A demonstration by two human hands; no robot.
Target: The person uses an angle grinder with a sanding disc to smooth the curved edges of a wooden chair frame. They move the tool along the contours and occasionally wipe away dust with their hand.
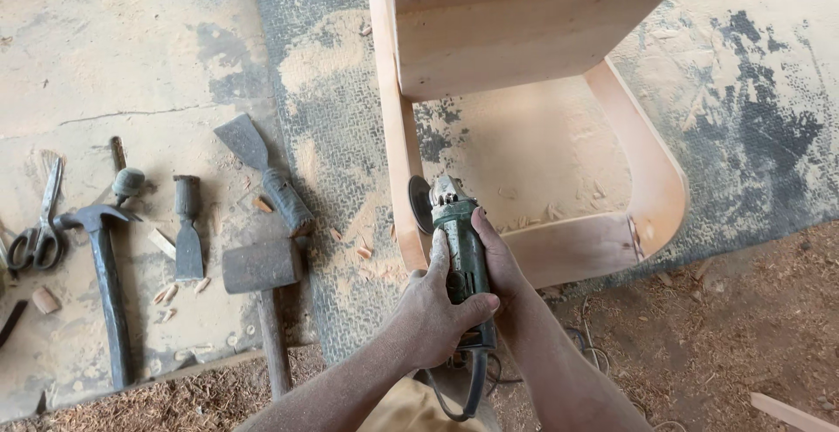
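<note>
Both hands clamped on the green angle grinder (461, 248): left hand (434, 314) wraps the rear of the body from the left, fingers over the top; right hand (500, 262) lies along the right flank, thumb forward. Grip is closed and firm on both sides. Power cord (463, 388) loops down behind the wrists.

Grinder disc (420, 204) stands on edge, touching or just beside the left rail of the pale wooden frame (651, 179), near its rounded front-left corner. The frame, with a boxed upper part, rests on a dusty checker-pattern mat (323, 135) on the floor. Cannot tell whether the disc is spinning.

Judgement on doing this well: keep the disc at a shallow angle to the rail so it smooths rather than gouges; light, even pressure; sweep along the grain and follow the curve at the corner without dwelling. Keep the cord behind the hands, away from the disc. The left thumb sits close to the head, better kept back on the body.

Left of the mat, on a dusty slab (105, 65): scissors (39, 222) at the left edge, a claw hammer (105, 275), a chisel (187, 231), a wide scraper (262, 170), a mallet (262, 283) near the slab's front edge. Wood chips scattered among them; sawdust over the ground.
</note>
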